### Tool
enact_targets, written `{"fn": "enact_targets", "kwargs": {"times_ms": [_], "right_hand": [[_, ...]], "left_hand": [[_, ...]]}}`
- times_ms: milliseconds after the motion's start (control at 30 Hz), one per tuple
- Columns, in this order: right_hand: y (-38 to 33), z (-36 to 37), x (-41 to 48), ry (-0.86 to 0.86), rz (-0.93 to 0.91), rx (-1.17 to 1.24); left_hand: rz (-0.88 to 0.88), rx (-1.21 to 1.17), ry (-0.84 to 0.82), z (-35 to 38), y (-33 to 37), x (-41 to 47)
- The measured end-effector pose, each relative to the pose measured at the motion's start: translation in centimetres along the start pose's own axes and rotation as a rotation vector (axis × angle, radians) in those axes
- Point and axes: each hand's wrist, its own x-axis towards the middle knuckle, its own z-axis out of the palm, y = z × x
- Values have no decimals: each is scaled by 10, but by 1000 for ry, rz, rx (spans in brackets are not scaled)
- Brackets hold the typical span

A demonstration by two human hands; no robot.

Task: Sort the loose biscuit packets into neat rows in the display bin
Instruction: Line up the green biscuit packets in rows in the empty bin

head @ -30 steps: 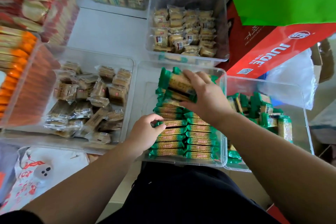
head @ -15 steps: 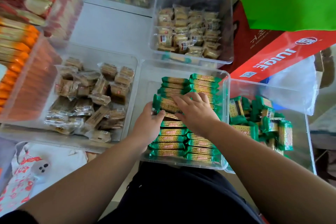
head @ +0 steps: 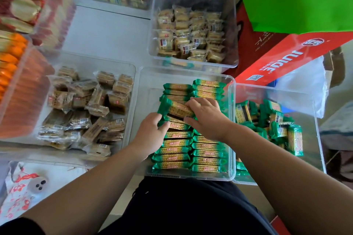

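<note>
At centre frame, in the clear display bin (head: 149, 91), the far rows have gained green biscuit packets (head: 208, 89) since a second ago. The right hand (head: 208, 120) and left hand (head: 150, 133), fingers curled, now pinch one tilted packet (head: 175, 108) mid-row; seating it remains outstanding.

— How many clear plastic bins (head: 150, 89) on the desk (head: 107, 30)?
— Eight, I think; the far ones blur.
— Rows of green-wrapped biscuit packets (head: 177, 142) in the nearest?
— Two rows, plus one packet lying askew on top.
— And red cardboard juice cartons (head: 286, 59)?
— One.
</note>
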Motion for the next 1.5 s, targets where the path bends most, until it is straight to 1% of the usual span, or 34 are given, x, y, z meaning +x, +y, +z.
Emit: {"fn": "enact_targets", "kwargs": {"times_ms": [33, 100, 167, 200, 333, 433, 567, 700, 767, 833, 900, 967, 1000, 1067, 1133, 1200, 1267, 1300, 1367, 1433, 1500], "right_hand": [[1, -2, 1, 36, 20, 36], [5, -7, 5, 169, 74, 95], [8, -9, 9, 285, 99, 65], [9, -9, 11, 307, 98, 37], [1, 0, 16, 254, 55, -57], [-5, 7, 18, 208, 12, -103], [-7, 5, 17, 204, 6, -67], [-2, 13, 12, 57, -16, -212], [2, 15, 11, 41, -14, -268], [5, 14, 13, 36, -30, -319], [5, 14, 15, 35, -38, -351], [4, 17, 15, 68, -45, -354], [5, 19, 14, 118, -59, -340], [10, 22, 10, 303, -58, -214], [21, 20, 2, 499, 17, -27], [41, 15, -13, 621, 134, 44], [72, 12, -33, 672, 298, 66], [90, 11, -44, 668, 400, 72], [125, 10, -68, 573, 642, 57], [157, 11, -90, 383, 853, 6], [181, 16, -106, 235, 943, -1]], "left_hand": [[-6, -5, -25, -1, -1, 1], [-22, -31, -66, -4, -2, 2], [-15, -36, -74, -6, -2, 2], [-22, -46, -70, -5, -3, 3], [-43, -96, 32, 0, -3, 3], [-107, -138, 79, 1, -3, 1], [-136, -94, 128, 1, 0, -4], [-163, -56, 198, -1, -4, -5], [-105, -38, 176, -2, -4, -4], [-7, 12, 111, -3, -2, -3], [41, 31, 56, -1, 2, -1], [28, 31, 30, 1, 4, 2], [14, 40, 28, 2, 4, 4], [2, 69, 26, 3, 3, 9], [-1, 126, 10, 6, 0, 13], [-27, 232, -1, 15, 1, 14], [-67, 315, 25, 27, 6, 13], [-79, 329, 53, 33, 8, 12], [-82, 326, 109, 38, 10, 11], [-78, 321, 131, 39, 10, 12], [-71, 338, 133, 39, 9, 11]]}}
